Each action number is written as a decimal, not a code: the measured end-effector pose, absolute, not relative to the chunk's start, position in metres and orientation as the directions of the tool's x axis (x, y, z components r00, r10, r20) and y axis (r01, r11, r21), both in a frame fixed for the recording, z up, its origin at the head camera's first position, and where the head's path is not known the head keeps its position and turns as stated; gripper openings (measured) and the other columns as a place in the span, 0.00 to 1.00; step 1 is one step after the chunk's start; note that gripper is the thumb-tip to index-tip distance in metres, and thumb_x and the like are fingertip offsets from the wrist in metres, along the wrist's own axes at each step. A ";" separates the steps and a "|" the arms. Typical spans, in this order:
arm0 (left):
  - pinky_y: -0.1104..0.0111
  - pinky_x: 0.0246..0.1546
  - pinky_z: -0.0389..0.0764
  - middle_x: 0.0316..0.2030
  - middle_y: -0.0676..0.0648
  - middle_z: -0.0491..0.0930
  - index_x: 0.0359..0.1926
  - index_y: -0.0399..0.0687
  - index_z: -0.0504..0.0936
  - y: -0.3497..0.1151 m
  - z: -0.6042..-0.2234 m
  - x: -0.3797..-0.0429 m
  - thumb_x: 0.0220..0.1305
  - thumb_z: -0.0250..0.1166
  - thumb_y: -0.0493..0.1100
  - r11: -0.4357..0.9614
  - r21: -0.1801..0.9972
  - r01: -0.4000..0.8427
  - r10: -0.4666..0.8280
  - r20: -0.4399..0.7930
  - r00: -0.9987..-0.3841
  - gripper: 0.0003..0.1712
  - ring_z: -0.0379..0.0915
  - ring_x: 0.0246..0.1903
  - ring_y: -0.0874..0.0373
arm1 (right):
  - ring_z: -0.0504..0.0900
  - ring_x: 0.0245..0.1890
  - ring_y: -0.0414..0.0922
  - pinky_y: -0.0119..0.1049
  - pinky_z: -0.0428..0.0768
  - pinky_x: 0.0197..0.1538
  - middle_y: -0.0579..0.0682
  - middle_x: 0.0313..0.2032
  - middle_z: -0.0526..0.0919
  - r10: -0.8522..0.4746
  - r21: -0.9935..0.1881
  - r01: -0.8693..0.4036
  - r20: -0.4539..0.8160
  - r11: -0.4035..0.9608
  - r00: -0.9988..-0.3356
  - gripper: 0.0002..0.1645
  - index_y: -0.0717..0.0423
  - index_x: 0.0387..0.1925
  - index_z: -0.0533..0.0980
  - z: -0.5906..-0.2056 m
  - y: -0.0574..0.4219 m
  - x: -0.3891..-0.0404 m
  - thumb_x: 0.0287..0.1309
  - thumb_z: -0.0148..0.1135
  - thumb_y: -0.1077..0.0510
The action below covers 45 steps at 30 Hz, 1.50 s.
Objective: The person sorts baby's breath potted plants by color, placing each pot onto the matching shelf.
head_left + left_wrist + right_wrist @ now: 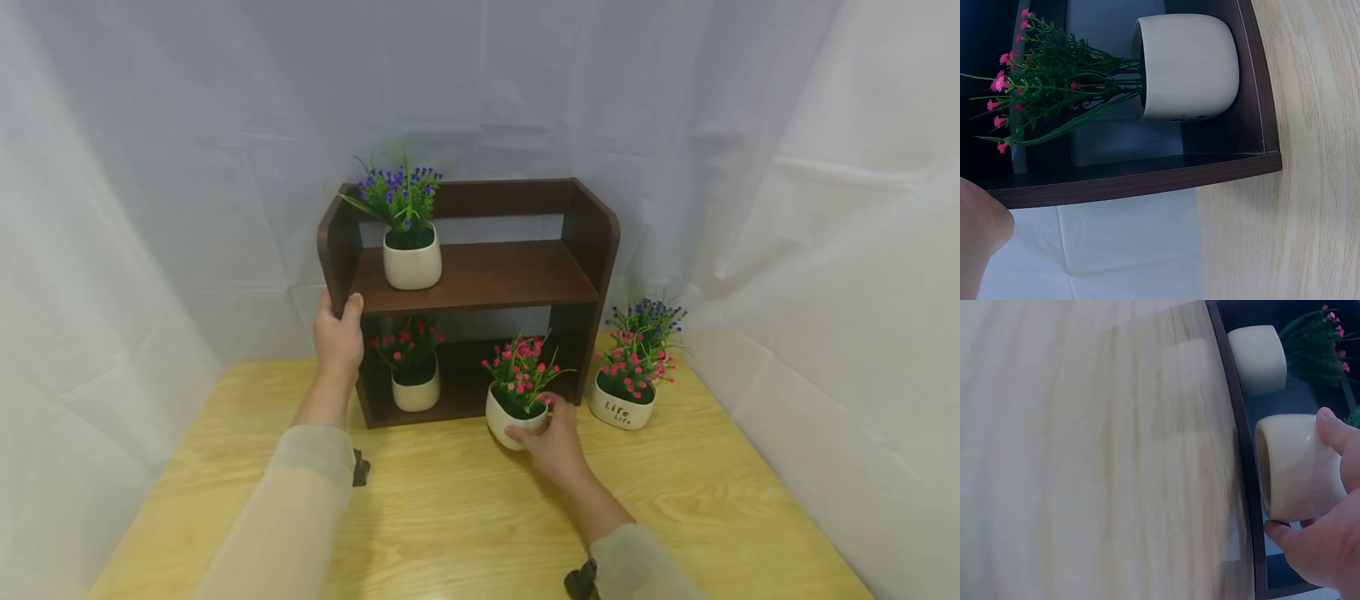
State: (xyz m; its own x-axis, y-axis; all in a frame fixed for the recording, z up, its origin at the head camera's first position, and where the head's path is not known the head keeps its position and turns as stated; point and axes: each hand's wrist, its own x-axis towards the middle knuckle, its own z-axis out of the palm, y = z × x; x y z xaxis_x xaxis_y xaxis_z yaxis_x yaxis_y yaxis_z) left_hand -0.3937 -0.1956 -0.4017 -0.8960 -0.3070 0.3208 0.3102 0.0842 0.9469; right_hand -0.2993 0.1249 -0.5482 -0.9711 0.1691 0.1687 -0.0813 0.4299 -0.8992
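My left hand (339,337) grips the left side panel of a dark brown two-tier wooden shelf (517,271), thumb at the front edge. In my right hand (558,446) is a white pot with pink artificial flowers (504,421), held between thumb and fingers at the front of the lower tier, right of centre. The right wrist view shows this pot (1304,465) tilted, its underside partly visible. Another pink-flowered pot (417,390) stands on the lower tier at the left. On the upper tier, also left, sits a white pot with purple flowers (412,262).
Right of the shelf, a pink-flowered pot (621,410) lettered "Life" stands on the light wood table (450,517). Behind it purple flowers (648,321) show, their pot hidden. White sheeting (480,92) hangs at the back and both sides.
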 end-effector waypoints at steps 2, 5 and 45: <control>0.55 0.84 0.62 0.74 0.39 0.74 0.76 0.43 0.70 -0.196 -0.401 -0.394 0.81 0.56 0.48 0.076 0.946 0.314 -0.310 0.322 -0.894 0.29 0.65 0.78 0.48 | 0.75 0.67 0.67 0.63 0.75 0.75 0.70 0.65 0.68 0.174 -0.892 -0.082 0.176 0.444 -0.969 0.55 0.69 0.73 0.64 -0.550 0.123 -0.303 0.54 0.86 0.52; 0.55 0.84 0.62 0.74 0.39 0.74 0.76 0.42 0.71 -0.196 -0.401 -0.393 0.81 0.56 0.46 0.066 0.945 0.320 -0.316 0.324 -0.892 0.29 0.65 0.77 0.48 | 0.75 0.67 0.66 0.64 0.74 0.76 0.71 0.65 0.68 0.174 -0.880 -0.080 0.181 0.468 -0.968 0.58 0.68 0.75 0.63 -0.552 0.120 -0.307 0.53 0.87 0.51; 0.54 0.83 0.62 0.72 0.38 0.75 0.75 0.41 0.72 -0.194 -0.400 -0.392 0.81 0.56 0.46 0.070 0.945 0.321 -0.319 0.326 -0.890 0.28 0.66 0.76 0.48 | 0.76 0.64 0.63 0.61 0.80 0.70 0.66 0.63 0.70 0.180 -0.807 -0.023 0.159 0.591 -0.971 0.62 0.62 0.77 0.64 -0.550 0.085 -0.350 0.51 0.86 0.42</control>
State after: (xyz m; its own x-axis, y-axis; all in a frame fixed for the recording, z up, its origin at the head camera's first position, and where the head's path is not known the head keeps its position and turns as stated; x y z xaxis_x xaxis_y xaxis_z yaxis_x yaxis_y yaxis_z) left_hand -0.3923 -0.1940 -0.3995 -0.8902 -0.3186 0.3256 0.3205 0.0698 0.9447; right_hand -0.3500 0.0854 -0.5501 -0.9707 0.1796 0.1594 -0.0232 0.5906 -0.8067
